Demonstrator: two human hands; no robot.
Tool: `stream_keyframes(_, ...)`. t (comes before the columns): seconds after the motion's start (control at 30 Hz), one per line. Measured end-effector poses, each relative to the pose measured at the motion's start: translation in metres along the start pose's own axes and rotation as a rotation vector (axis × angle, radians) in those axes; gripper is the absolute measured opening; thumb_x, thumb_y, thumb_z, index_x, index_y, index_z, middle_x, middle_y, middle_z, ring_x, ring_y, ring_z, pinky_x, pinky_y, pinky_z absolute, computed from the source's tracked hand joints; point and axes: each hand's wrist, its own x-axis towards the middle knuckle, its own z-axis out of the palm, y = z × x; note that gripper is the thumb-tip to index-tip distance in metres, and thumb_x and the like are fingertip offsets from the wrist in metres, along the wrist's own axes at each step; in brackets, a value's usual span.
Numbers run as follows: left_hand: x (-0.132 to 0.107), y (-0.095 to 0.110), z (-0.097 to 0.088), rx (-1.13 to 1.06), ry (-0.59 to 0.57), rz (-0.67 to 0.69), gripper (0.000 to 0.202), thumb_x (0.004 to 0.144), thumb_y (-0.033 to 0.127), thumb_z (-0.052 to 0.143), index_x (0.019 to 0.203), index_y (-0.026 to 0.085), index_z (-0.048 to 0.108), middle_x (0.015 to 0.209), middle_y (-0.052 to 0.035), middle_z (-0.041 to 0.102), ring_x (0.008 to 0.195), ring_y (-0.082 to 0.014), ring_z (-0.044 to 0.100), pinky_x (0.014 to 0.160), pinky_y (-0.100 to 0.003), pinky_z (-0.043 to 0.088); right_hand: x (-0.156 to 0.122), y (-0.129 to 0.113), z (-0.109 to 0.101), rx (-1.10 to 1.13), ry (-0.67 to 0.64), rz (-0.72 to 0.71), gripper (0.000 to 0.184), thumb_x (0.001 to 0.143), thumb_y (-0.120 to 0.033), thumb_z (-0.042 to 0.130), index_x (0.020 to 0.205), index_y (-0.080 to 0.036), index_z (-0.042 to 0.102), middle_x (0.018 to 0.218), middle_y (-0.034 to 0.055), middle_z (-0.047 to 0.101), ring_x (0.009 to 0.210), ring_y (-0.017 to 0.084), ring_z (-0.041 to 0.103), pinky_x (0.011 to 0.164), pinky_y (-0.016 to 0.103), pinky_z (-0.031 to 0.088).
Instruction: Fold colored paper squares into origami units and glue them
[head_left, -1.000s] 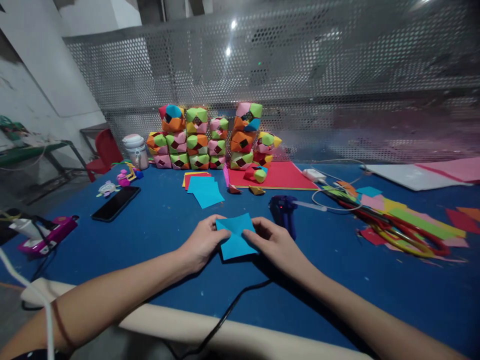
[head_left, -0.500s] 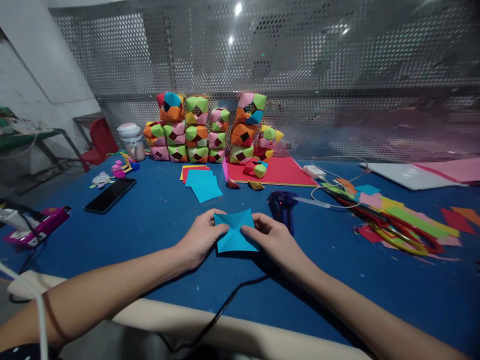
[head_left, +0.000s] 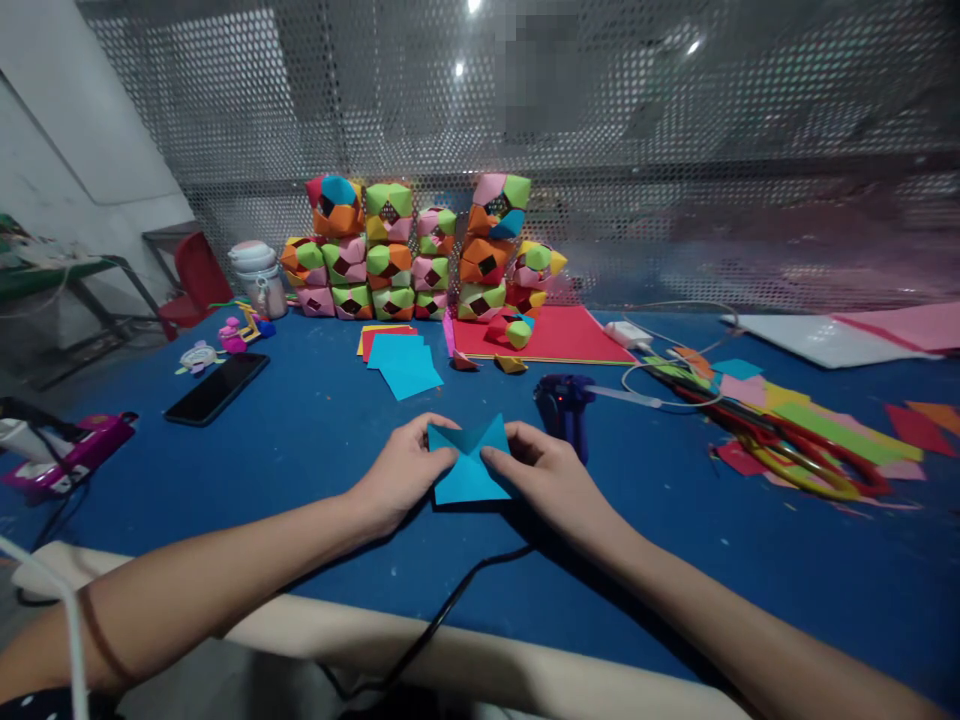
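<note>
A cyan square of paper (head_left: 470,466) lies on the blue table (head_left: 315,420), its top edge folded down into a V. My left hand (head_left: 401,473) pinches its left side, fingers closed on the paper. My right hand (head_left: 546,475) pinches its right side the same way. Both hands rest on the table near its middle. More loose cyan squares (head_left: 405,365) lie farther back, beside a red sheet (head_left: 559,338).
Stacked multicoloured paper cubes (head_left: 420,260) stand at the back by the perforated metal screen. A dark phone (head_left: 216,387) lies at left, a jar (head_left: 259,278) behind it. A dark blue device (head_left: 562,405) sits close to my right hand. Scissors and paper scraps (head_left: 795,440) spread at right.
The paper's top edge has folded further into a V between my fingers. Both hands stayed on it, shifting slightly away from me; the view tilted a little.
</note>
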Motion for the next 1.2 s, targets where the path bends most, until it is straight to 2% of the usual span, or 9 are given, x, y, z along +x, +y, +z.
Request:
stream_keyframes(0.17,-0.002,0.003,0.0,0.077,0.0,0.034,0.019,0.069,0.017,0.055,0.088,0.018,0.056,0.056,0.0065,0.04,0.05,-0.0084,0.036,0.047,-0.02,0.028,-0.002,-0.001,-0.001,-0.079,-0.001,-0.047,0.022,0.076,-0.038,0.055,0.083,-0.017,0.06,0.072,0.0008,0.06,0.064,0.014,0.053,0.058,0.025,0.042)
stream_keyframes(0.47,-0.003,0.007,-0.001,0.163,-0.024,0.097,0.02,0.072,0.019,0.055,0.091,0.017,0.061,0.065,0.0029,0.051,0.057,-0.0099,0.042,0.053,-0.021,0.032,-0.004,-0.008,-0.001,-0.174,0.011,-0.113,0.022,0.079,-0.036,0.052,0.084,-0.017,0.063,0.069,0.0003,0.058,0.062,0.013,0.05,0.055,0.024,0.04)
stream_keyframes(0.63,-0.001,0.004,-0.001,-0.034,0.009,0.064,0.015,0.071,0.019,0.057,0.086,0.016,0.058,0.063,0.0033,0.053,0.057,-0.0096,0.046,0.054,-0.021,0.036,-0.004,-0.009,-0.003,-0.173,-0.002,-0.082,0.028,0.078,-0.041,0.052,0.089,-0.017,0.062,0.074,0.0025,0.061,0.064,0.015,0.052,0.057,0.026,0.041)
stream_keyframes(0.77,0.001,0.002,-0.003,-0.201,0.032,0.049,0.012,0.068,0.016,0.057,0.078,0.016,0.053,0.069,0.0018,0.055,0.061,-0.0101,0.051,0.059,-0.022,0.04,-0.002,-0.006,-0.005,-0.183,0.021,-0.069,0.025,0.078,-0.039,0.051,0.083,-0.016,0.061,0.069,0.0012,0.059,0.06,0.014,0.05,0.055,0.026,0.04)
stream_keyframes(0.83,0.001,0.004,-0.004,-0.204,0.014,0.031,0.011,0.069,0.019,0.058,0.079,0.017,0.053,0.068,0.0023,0.054,0.059,-0.0092,0.05,0.058,-0.021,0.04,-0.001,-0.006,-0.007,-0.187,0.029,-0.073,0.023,0.078,-0.036,0.049,0.08,-0.017,0.062,0.067,0.0006,0.059,0.059,0.013,0.05,0.055,0.025,0.039)
stream_keyframes(0.97,-0.002,0.011,-0.004,-0.027,0.029,0.082,0.02,0.069,0.028,0.064,0.083,0.016,0.057,0.072,0.0016,0.053,0.063,-0.0083,0.048,0.057,-0.019,0.037,-0.002,-0.011,-0.008,-0.263,-0.003,-0.126,0.021,0.077,-0.032,0.049,0.078,-0.017,0.063,0.069,0.0007,0.06,0.062,0.014,0.051,0.056,0.026,0.04)
stream_keyframes(1.1,-0.004,0.011,0.0,-0.015,-0.032,0.058,0.02,0.065,0.021,0.066,0.082,0.015,0.058,0.071,0.0015,0.057,0.063,-0.0093,0.051,0.06,-0.02,0.041,-0.004,-0.015,-0.007,-0.247,-0.045,-0.148,0.019,0.076,-0.032,0.051,0.082,-0.018,0.064,0.076,0.001,0.063,0.065,0.015,0.054,0.058,0.025,0.042)
stream_keyframes(1.2,-0.004,0.01,0.001,-0.079,-0.044,0.036,0.016,0.067,0.019,0.063,0.082,0.015,0.057,0.073,0.0,0.061,0.062,-0.0103,0.054,0.06,-0.023,0.044,-0.002,-0.012,-0.007,-0.241,0.014,-0.084,0.022,0.076,-0.036,0.054,0.084,-0.018,0.062,0.065,-0.0005,0.059,0.056,0.013,0.05,0.051,0.024,0.038)
